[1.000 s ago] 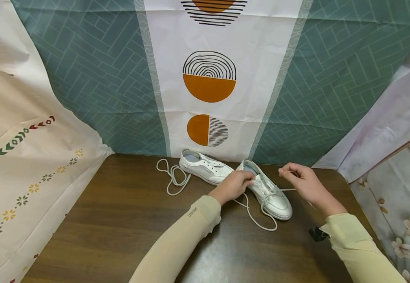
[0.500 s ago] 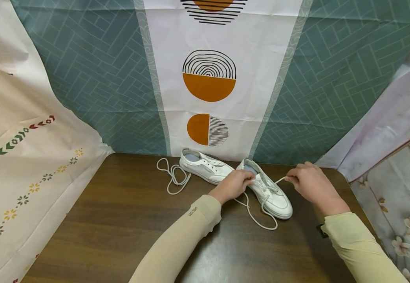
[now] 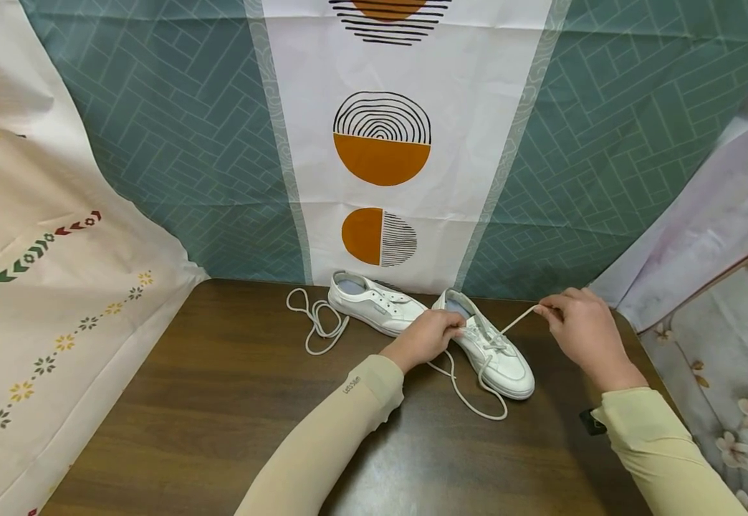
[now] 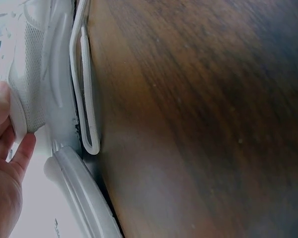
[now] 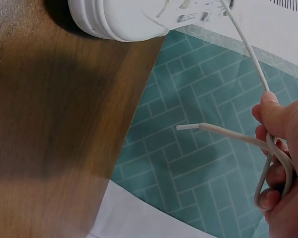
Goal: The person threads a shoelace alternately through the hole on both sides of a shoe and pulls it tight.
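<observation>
Two white lace-up sneakers stand at the back of the table. My left hand (image 3: pixel 427 335) pinches the near eyelet edge of the right sneaker (image 3: pixel 509 376); in the left wrist view, thumb and fingers (image 4: pixel 24 154) hold that flap beside the mesh side (image 4: pixel 32 74). My right hand (image 3: pixel 582 324), raised off to the right, grips a white shoelace (image 3: pixel 519 319) that runs taut from this sneaker's eyelets. The right wrist view shows the lace looped through the curled fingers, its tipped end (image 5: pixel 188 127) sticking out. The left sneaker (image 3: pixel 370 309) has bare eyelets.
A loose white lace (image 3: pixel 314 319) lies coiled left of the sneakers on the brown wooden table (image 3: pixel 219 401). The other lace end (image 3: pixel 486 417) curves over the tabletop in front of the right sneaker. A patterned green and white cloth (image 3: pixel 219 143) hangs directly behind.
My right hand has taken hold of the lace nearer the sneaker, then moved up and right, drawing it into a straight line. My left hand has stayed in place.
</observation>
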### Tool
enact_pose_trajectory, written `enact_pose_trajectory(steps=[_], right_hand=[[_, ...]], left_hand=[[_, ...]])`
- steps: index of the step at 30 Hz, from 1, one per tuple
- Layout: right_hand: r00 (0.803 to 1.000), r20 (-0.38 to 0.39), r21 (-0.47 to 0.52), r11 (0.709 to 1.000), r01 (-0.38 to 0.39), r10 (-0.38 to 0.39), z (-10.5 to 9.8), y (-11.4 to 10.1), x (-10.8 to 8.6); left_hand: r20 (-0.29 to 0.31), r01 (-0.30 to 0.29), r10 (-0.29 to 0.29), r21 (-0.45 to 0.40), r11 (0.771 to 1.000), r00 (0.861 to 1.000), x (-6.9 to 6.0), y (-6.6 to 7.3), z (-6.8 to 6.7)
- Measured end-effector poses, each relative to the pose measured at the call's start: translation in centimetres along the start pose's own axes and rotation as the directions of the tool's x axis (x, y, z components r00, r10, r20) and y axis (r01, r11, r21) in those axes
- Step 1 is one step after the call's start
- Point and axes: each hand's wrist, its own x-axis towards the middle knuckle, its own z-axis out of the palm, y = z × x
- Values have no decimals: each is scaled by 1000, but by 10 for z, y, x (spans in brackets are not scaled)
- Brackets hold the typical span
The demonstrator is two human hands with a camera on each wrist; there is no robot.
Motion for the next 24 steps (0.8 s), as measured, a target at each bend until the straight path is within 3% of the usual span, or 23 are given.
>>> enact_pose_trajectory(steps=[8,12,20,24], right_hand=[[999,32,21,1000,23,-24,-2,-2,4],[997,49,56,997,50,-53,1,-5,15],[975,205,118,991,56,-80,18,-19,47],[967,236,135,989,68,-99,29,-27,62]], left_hand=[[5,-5,5,5,1000,1000,0,-1,1],[4,-1,1,11,1000,1000,0,-1,-1],[2,-4,4,13,1000,1000,-2,-1,-2],[6,-31,30,39,999,1000,-3,1,-4]])
